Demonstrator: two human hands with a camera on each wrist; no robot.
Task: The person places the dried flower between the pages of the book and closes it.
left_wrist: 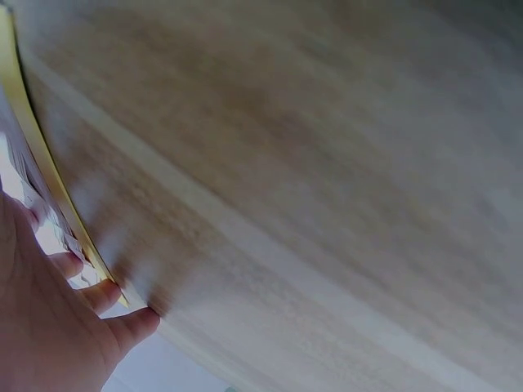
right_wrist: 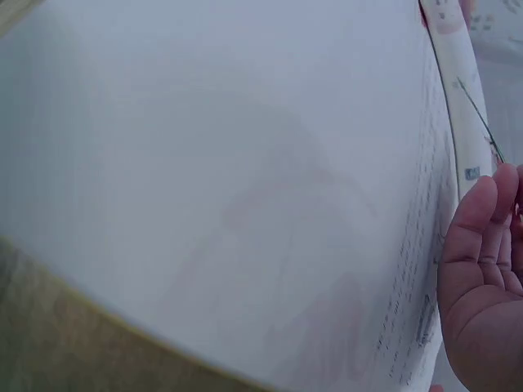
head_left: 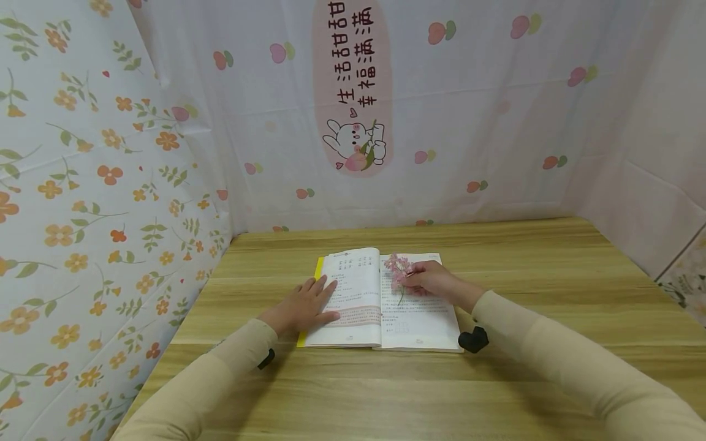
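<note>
An open book (head_left: 353, 334) with printed pages and a yellow cover edge lies on the wooden table. Over its right page my right hand (head_left: 432, 280) pinches a sprig of small pink flowers (head_left: 398, 269) between thumb and fingers. The sprig's thin green stem (right_wrist: 480, 118) points past the fingertips in the right wrist view. My left hand (head_left: 303, 306) rests on the left page with fingers spread. In the left wrist view, its fingertips reach over the yellow cover edge (left_wrist: 49, 163) toward the table.
The wooden table (head_left: 342, 398) extends around the book on all sides. A white cloth with fruit prints and a rabbit drawing (head_left: 355, 144) hangs behind it. Flower-patterned cloth (head_left: 83, 214) hangs at the left. Both sleeves cross the near part of the table.
</note>
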